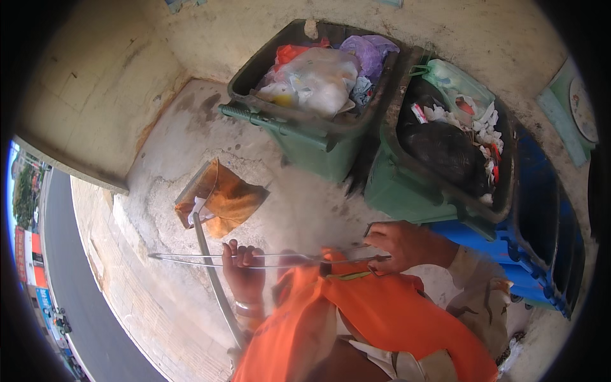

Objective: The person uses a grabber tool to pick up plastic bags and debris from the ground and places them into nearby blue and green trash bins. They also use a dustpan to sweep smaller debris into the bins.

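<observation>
A pair of long thin metal tongs (291, 256) lies across in front of my body, with its narrow end pointing left. My right hand (398, 246) grips the tongs at their handle end. Further along, the fingers of my left hand (243, 270) curl around the shafts, and a bracelet (249, 308) circles that wrist. Beside my left forearm runs the long metal handle (210, 267) of an orange-brown scoop (234, 198). This worn scoop rests on the concrete with white litter (198, 210) inside.
Two green wheeled bins, one (310, 148) at the back and one (405, 188) to its right, hold bagged rubbish. Several blue bins (537, 162) stand at the right. A stained wall (100, 81) bounds the back left; a road (71, 248) runs beyond the paving.
</observation>
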`<action>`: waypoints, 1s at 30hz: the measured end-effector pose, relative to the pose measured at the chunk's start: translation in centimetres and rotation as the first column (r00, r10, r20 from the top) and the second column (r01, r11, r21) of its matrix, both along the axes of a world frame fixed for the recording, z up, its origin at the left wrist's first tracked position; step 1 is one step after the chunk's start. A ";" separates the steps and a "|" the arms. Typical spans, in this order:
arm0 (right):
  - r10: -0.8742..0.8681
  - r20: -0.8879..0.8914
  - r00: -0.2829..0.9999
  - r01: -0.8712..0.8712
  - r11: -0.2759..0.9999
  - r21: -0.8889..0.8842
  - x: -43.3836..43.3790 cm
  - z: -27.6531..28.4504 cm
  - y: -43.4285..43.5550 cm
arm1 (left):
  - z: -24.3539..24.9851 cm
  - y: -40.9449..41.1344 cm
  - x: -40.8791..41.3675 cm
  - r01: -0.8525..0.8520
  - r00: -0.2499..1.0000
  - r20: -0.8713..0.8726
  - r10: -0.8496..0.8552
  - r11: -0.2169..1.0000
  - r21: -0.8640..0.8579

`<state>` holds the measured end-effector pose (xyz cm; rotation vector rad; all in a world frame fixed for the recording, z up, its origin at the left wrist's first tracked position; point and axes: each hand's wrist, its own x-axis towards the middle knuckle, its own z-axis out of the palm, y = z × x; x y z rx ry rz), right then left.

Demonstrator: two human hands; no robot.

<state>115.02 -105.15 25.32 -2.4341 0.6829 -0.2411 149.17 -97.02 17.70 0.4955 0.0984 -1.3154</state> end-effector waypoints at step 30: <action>-0.857 0.030 0.514 0.779 0.452 -0.434 14.7 -8.0 -47.1 | -0.6 -17.5 28.7 -0.117 0.964 0.249 0.097 0.991 0.067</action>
